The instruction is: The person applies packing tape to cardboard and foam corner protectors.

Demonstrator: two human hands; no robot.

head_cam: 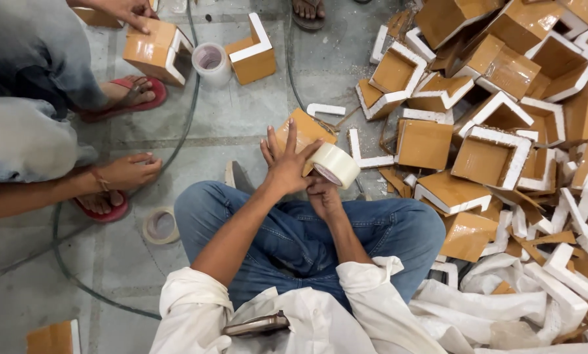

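Sitting cross-legged beside big pile of corner pieces (504, 98). Pressing corner piece (302, 129) w/ left hand (285, 164), fingers spread flat. Gripping tape roll (334, 164) w/ right hand (320, 191), fingers curled. Best keeping tape taut, smoothing flat, judging by eye.

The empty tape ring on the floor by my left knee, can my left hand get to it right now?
Probably not at once: the left hand is pressed on a brown piece. Once freed, bare floor leaves the tape ring open.
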